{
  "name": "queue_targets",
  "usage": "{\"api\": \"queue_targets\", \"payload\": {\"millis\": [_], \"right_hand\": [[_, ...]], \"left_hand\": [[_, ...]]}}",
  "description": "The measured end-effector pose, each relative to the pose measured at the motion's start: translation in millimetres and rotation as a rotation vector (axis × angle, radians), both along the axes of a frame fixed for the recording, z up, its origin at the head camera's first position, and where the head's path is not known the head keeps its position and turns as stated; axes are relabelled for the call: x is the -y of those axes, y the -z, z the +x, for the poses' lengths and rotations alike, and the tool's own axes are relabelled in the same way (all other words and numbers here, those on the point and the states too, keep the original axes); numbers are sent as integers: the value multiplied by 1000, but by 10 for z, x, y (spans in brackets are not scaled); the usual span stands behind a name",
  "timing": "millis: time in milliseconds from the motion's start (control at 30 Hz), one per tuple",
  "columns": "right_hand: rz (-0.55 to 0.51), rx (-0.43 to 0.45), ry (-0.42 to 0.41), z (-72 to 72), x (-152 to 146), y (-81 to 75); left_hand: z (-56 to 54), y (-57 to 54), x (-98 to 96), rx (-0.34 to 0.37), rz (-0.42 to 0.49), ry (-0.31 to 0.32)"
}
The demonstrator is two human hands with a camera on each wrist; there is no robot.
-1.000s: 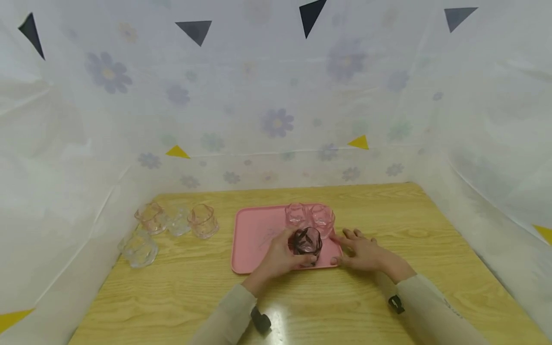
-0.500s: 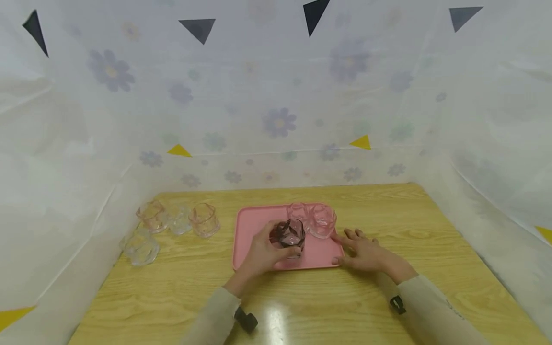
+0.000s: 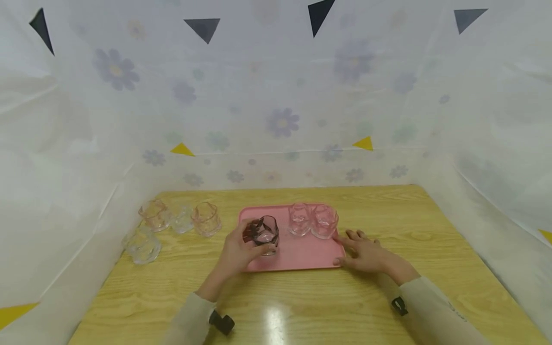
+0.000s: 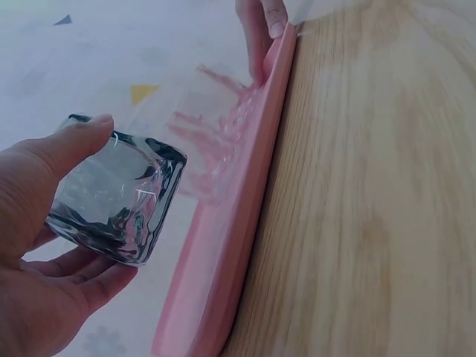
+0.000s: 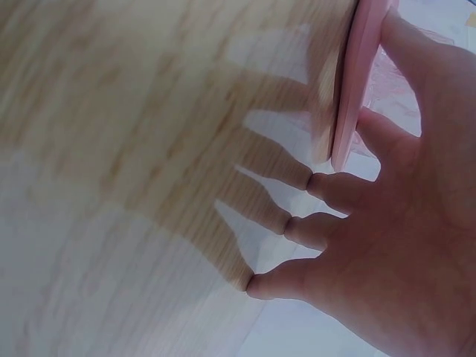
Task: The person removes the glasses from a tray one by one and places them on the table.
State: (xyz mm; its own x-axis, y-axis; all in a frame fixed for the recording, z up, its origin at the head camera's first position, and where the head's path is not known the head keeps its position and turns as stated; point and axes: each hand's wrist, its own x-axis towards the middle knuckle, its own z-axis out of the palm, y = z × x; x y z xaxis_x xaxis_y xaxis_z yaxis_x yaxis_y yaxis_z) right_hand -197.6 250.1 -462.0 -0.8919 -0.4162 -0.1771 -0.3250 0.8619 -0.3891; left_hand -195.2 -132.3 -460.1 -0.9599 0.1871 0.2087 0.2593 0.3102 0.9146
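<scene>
My left hand grips a dark smoky glass cup by its sides, thumb in front. In the left wrist view the glass cup is held over the left part of the pink tray, its base apart from the tray. Two clear glass cups, one beside the other, stand at the tray's back right. At the tray's right end, my right hand lies with fingers spread. In the right wrist view its thumb and index finger touch the tray's rim, while the other fingertips rest on the table.
On the left of the wooden table stand several more glass cups: a pinkish one, a clear one, another pinkish one and a clear one nearer me. White flowered sheeting encloses the back and sides.
My left hand has carried the dark glass cup leftward across the tray, from in front of the two clear cups to the left part. My right hand has stayed at the tray's right edge.
</scene>
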Motion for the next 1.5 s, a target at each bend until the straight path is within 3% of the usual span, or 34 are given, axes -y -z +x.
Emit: {"api": "queue_targets", "payload": {"millis": [300,433,900,1500], "right_hand": [[8,11,-3,-11,-12,12],[12,10,-1,-15,-16,28],[13,14,-2,-18,-43,45],[19,10,1,-42,-50,81]], "left_hand": [[91,-37,408,28,-65,-71],[117,-51,601,8,-91,-95],[276,-35,1162,12,-196,-257],[378,35,1651,10,-288,-375]]}}
